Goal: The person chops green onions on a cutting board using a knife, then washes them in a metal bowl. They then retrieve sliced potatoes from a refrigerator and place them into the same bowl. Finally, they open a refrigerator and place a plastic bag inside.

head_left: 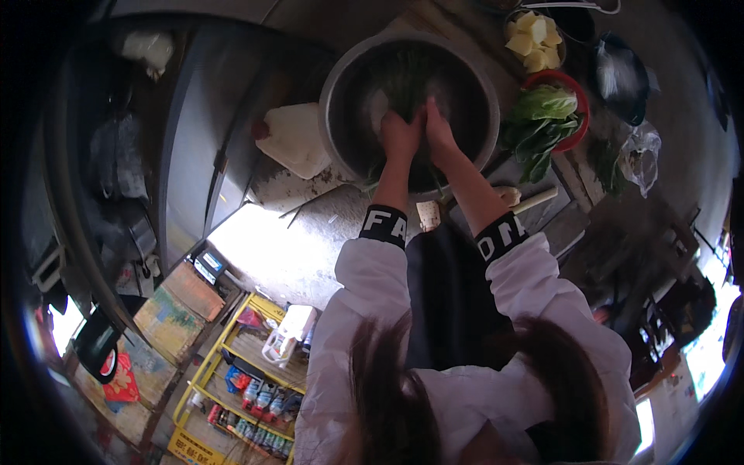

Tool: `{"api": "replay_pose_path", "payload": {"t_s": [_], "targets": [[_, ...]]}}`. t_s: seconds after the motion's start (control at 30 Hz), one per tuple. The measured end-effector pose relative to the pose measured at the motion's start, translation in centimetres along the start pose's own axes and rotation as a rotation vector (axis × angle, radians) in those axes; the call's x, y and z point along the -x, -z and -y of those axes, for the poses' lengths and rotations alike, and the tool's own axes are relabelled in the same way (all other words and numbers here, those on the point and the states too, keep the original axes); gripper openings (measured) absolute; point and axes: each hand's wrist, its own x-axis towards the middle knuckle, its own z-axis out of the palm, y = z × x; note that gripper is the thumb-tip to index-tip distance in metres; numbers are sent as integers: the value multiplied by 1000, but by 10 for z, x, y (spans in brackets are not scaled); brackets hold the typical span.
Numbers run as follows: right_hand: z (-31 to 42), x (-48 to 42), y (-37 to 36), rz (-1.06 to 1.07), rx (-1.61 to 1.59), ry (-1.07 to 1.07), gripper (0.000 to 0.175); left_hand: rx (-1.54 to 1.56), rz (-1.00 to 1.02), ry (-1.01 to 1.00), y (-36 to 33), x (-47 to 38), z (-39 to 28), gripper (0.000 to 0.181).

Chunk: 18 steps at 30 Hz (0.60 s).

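Observation:
A large round metal basin stands before me, dark inside. Both my hands reach down into it around a bunch of long thin green leaves. My left hand has its fingers curled about the lower end of the bunch. Pressed against the other side of the bunch is my right hand, thumb up. The leaf tips point away from me and blur into shadow. A few more green strands show at the basin's near side. How much water the basin holds is too dark to tell.
Right of the basin are a red bowl with leafy greens, a bowl of peeled yellow pieces and a clear plastic bag. A white jug with a red cap lies left. A yellow rack with bottles stands lower left.

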Motion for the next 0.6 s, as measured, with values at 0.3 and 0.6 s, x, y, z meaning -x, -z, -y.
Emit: {"api": "replay_pose_path", "payload": {"t_s": [0.3, 0.6], "targets": [[14, -11, 48, 143, 286, 186, 43, 498, 376, 290, 16, 7, -11, 33], [41, -28, 3, 466, -311, -166, 35, 641, 699, 537, 51, 21, -33, 37]]}}
